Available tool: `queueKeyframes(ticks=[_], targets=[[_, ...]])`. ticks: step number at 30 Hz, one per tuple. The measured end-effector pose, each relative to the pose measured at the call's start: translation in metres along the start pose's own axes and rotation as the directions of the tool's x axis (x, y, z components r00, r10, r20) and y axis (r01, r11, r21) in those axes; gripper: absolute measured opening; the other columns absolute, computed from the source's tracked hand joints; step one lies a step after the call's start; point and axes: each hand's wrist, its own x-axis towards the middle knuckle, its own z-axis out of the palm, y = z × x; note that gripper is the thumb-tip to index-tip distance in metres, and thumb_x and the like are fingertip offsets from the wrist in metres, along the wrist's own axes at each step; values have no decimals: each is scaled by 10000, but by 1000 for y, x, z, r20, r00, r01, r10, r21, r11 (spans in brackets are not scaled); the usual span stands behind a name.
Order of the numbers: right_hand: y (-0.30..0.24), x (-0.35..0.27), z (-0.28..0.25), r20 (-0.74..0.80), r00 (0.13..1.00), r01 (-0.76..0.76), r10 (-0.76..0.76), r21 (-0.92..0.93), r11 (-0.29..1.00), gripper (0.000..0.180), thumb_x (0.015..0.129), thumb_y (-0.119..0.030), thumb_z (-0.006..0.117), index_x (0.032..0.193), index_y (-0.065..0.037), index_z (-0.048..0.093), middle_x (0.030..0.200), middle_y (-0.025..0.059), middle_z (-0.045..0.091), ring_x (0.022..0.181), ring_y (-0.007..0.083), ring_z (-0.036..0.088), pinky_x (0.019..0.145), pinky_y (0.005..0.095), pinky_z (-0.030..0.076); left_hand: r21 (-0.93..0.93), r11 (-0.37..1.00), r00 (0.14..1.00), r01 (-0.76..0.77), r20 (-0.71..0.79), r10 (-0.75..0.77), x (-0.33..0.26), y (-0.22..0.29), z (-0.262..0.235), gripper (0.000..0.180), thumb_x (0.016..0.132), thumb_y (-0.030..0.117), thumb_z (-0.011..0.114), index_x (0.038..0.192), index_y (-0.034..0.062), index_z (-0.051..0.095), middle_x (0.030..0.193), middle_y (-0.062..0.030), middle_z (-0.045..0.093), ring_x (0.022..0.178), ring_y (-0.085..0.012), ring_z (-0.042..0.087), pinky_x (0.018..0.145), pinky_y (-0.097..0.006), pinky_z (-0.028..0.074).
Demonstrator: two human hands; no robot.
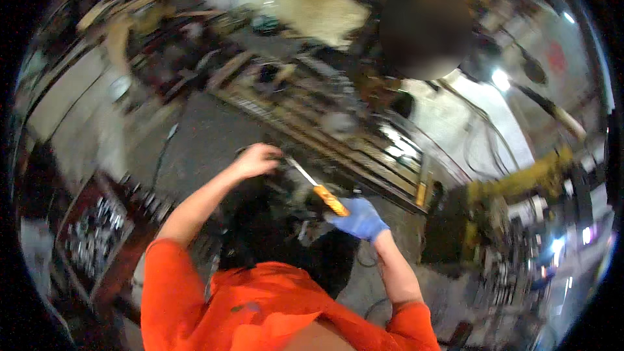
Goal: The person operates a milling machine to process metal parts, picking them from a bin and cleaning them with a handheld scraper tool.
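My right hand [359, 219], in a blue glove, is closed round the end of a yellow handle. The handle belongs to a screwdriver-like tool [331, 201] with a straight metal shaft that points up and left. Blur hides the exact shape of its tip. My left hand [259, 160] is bare, its fingers curled beside a small dark thing near the tip of the shaft. What those fingers hold, if anything, cannot be made out. Beneath both hands lies a dark, cluttered patch with blurred parts.
Ahead stands a long metal frame [305, 131] with parallel rails and several loose parts on it. At the left is a reddish-brown bin [127, 240] of small metal pieces. A yellow machine part [520, 179] stands to the right. Cables [484, 117] hang near the pale panel.
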Motion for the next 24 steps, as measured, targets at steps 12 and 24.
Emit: queueKeyframes(ticks=[12, 24], targets=[[-52, 1, 35, 149, 941, 257, -304, 271, 928, 309, 714, -338, 674, 762, -36, 626, 633, 131, 597, 558, 208, 587, 532, 324, 440, -34, 989, 935, 141, -324, -145, -130, 2, -69, 307, 744, 94, 554, 1030, -11, 589, 736, -74, 635, 639, -139, 589, 632, -275, 469], [0, -5, 43, -12, 993, 114, -121, 451, 885, 219, 706, -175, 710, 678, -19, 559, 543, -33, 462, 498, 56, 384, 440, 255, 317, -32, 643, 298, 765, -868, -398, -389, -69, -236, 380, 671, 111, 593, 1034, -2, 594, 849, -175, 642, 799, -276, 630, 733, -348, 490]])
